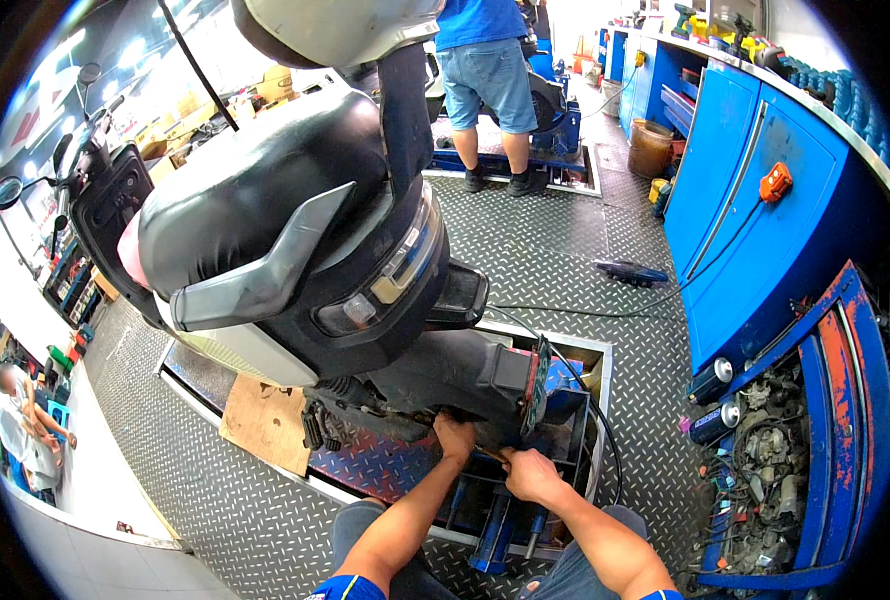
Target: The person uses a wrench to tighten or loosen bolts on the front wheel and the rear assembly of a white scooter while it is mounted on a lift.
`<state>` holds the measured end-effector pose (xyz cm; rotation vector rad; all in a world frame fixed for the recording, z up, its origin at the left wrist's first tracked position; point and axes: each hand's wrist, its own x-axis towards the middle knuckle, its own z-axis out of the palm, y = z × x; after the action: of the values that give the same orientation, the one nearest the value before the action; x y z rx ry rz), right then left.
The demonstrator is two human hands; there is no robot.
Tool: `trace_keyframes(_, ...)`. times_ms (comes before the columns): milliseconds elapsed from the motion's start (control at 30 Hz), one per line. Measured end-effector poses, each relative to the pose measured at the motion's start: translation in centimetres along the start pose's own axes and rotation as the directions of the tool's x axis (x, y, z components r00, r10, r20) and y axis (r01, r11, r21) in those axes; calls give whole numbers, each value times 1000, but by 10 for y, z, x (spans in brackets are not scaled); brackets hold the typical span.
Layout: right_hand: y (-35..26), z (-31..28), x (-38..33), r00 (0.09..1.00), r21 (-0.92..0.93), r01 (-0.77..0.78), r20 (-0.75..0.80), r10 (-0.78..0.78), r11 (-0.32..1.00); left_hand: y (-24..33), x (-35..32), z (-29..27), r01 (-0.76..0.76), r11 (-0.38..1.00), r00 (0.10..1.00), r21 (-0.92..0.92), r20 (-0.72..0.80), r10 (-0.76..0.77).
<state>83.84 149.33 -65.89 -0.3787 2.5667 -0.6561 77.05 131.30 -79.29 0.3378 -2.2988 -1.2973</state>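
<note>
A black scooter stands raised on a lift platform, its rear end toward me. My left hand is closed against the underside of the scooter, beneath the rear mudguard. My right hand is curled around a slim tool handle that points toward the left hand. What the left fingers hold is hidden by the bodywork. My knees show at the bottom edge.
A person in a blue shirt and denim shorts stands at the back by another lift. Blue cabinets line the right side. Two spray cans and an open drawer of parts lie at right. A cardboard sheet lies on the checker-plate floor.
</note>
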Motion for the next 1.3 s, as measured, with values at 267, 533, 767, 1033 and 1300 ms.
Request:
trace_keyframes(267, 1, -5, -2, 999, -33, -21, 29, 22, 999, -7, -6, 12, -26, 992, 1000, 124, -14, 28)
trace_keyframes(533, -2, -6, -6, 999, 27, -36, 0, 36, 999, -37, -4, 24, -16, 988, 993, 154, 116, -2)
trace_keyframes(767, 6, -5, -2, 1000, -12, 13, -10, -13, 1000, -4, -10, 18, 53, 993, 992, 108, 106, -64)
trace_keyframes(1033, 3, -11, -12, 999, -14, 20, 33, -19, 1000, 58, -24, -33, -10, 990, 972, 138, 236, -23)
trace_keyframes(1300, -21, -41, -72, 998, 1, -68, -7, 68, 998, 176, -72, -180, -71, 931, 893, 357, 439, -100)
